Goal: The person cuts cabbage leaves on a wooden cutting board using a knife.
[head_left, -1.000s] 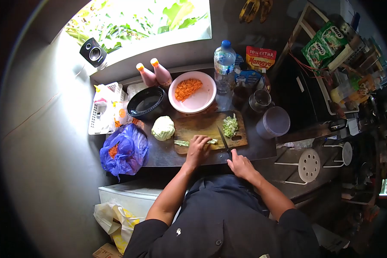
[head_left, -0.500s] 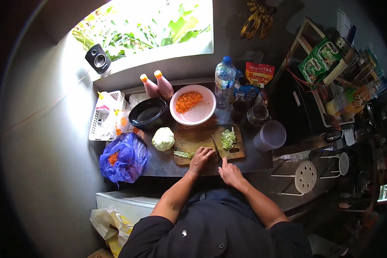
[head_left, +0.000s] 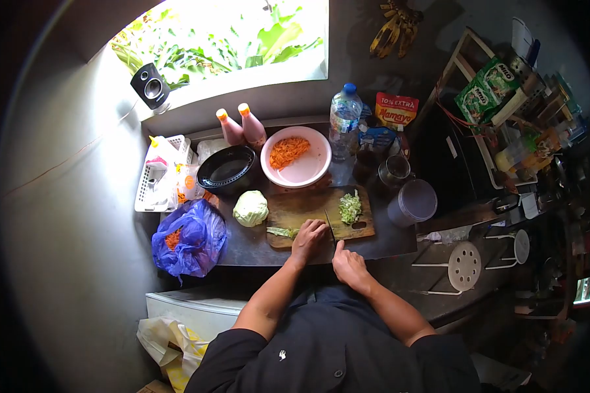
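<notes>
My right hand (head_left: 351,266) is closed around the handle of a knife (head_left: 330,224), whose blade points away from me over the wooden cutting board (head_left: 295,204). Just left of the blade, my left hand (head_left: 309,241) presses its curled fingers down on a piece of cabbage, mostly hidden beneath them. A pale green cabbage strip (head_left: 282,232) lies on the board by that hand's left side. Chopped cabbage (head_left: 350,208) is heaped at the board's right end, near its handle slot. Left of the board sits a round cabbage head (head_left: 250,209).
Behind the board stand a pink basin (head_left: 314,171) holding shredded carrot, a black oval dish (head_left: 226,171), two pink bottles (head_left: 252,129) and a water bottle (head_left: 345,124). A blue plastic bag (head_left: 200,245) is at left; a lidded container (head_left: 414,202) and glass mug (head_left: 394,171) are at right.
The knife blade has shifted slightly beside my left fingers and its tip sits lower. Both hands stay in nearly the same place; the whole view has moved slightly.
</notes>
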Motion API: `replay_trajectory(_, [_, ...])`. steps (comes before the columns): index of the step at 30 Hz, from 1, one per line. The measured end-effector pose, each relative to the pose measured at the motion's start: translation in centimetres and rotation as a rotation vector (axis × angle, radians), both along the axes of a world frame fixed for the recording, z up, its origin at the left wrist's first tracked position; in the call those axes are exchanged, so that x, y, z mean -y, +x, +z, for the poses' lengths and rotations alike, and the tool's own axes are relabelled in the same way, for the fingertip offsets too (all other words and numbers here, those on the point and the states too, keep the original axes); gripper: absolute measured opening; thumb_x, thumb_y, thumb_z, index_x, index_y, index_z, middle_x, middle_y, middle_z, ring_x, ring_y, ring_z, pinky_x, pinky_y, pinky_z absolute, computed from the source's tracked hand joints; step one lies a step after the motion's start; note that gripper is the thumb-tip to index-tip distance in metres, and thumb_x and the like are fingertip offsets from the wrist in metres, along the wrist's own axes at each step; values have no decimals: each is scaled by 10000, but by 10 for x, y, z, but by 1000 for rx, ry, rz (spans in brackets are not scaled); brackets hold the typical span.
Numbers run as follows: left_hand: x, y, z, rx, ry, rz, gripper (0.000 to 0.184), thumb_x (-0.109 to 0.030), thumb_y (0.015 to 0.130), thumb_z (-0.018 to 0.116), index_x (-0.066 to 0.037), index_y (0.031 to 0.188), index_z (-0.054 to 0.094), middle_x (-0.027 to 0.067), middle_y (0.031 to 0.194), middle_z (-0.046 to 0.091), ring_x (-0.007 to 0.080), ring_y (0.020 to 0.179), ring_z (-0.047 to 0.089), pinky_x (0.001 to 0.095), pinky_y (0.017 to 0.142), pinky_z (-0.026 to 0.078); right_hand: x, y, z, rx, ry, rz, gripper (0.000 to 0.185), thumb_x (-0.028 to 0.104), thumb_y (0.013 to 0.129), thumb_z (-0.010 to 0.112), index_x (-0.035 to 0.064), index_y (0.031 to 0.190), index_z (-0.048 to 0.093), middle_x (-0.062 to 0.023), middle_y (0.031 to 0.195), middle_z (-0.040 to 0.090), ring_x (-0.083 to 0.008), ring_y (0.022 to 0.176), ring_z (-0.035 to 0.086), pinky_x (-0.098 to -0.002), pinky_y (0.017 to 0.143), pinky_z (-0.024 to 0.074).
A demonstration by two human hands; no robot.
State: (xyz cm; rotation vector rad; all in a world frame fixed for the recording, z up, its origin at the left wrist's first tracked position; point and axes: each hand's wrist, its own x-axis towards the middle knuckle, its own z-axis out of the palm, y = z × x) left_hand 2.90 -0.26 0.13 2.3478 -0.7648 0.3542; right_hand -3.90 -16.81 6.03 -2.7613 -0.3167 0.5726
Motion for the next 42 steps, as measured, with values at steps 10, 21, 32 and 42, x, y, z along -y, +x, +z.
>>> replay_trajectory(10, [4,-3,10,-96,-197,56,175,-46,766,676,-49,939,656,129,965,630,342,936,596,413,825,499,-9,7,0,-25,-31,-41,424,21,800,615,-118,1138,401,-304,852,690,-450,824,703,-524,731,570])
replay_trajectory(21, [5,-6,7,-74,-225,94,113,-53,783,680,-46,894,660,125,921,634,338,914,609,425,809,509,-14,12,-5,-100,-125,-27,449,104,902,540,-105,1275,404,-261,949,719,-397,881,722,-491,773,577])
replay_trajectory(32, [9,-7,11,-156,-98,190,117,-76,792,671,-39,900,694,137,937,667,350,928,632,435,817,517,-16,11,-1,-153,-175,12,450,106,884,582,-80,1253,405,-243,1002,722,-378,929,723,-470,793,574])
replay_trajectory(42, [8,-7,10,-169,-101,178,79,-87,788,666,-42,840,704,135,924,675,350,921,648,437,816,526,-20,18,-1,-226,-197,2,623,114,867,620,-101,1377,332,-252,1056,713,-368,971,716,-464,813,569])
